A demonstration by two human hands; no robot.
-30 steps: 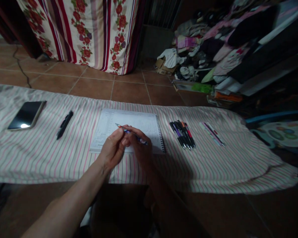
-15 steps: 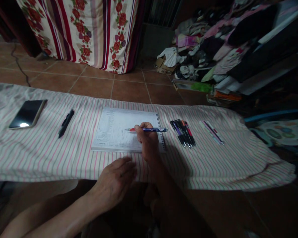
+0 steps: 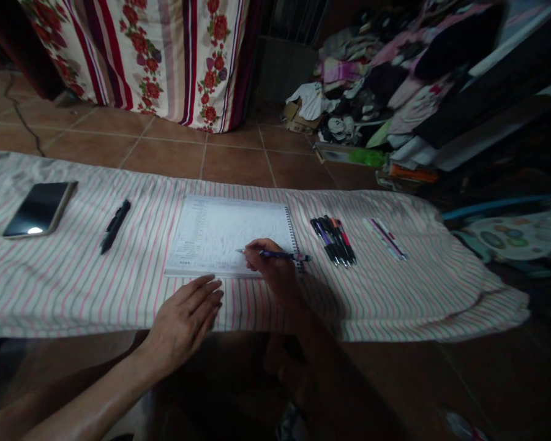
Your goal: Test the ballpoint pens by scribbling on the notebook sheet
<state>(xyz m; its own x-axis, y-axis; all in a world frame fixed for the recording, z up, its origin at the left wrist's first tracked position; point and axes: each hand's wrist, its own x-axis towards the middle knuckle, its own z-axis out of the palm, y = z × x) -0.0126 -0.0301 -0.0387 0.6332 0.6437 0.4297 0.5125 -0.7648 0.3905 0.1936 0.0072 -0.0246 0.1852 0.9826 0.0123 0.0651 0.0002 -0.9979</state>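
Right hand (image 3: pixel 275 274) pinching pen (image 3: pixel 275 253); notebook (image 3: pixel 229 228) beneath it. Left hand (image 3: pixel 181 318) loosely spread, nothing held, just beside notebook's near edge. Unpinned notebook could skid under pen pressure.

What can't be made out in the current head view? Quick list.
Head view:
Print on the notebook: too small and faint to read.
Tip of the pen: too small to tell whether it touches the notebook.
Part of the pen's barrel: hidden by the right hand.
Palm of the left hand: hidden by its back.
Pale object, bottom right: blurred, cut off by the bottom edge.
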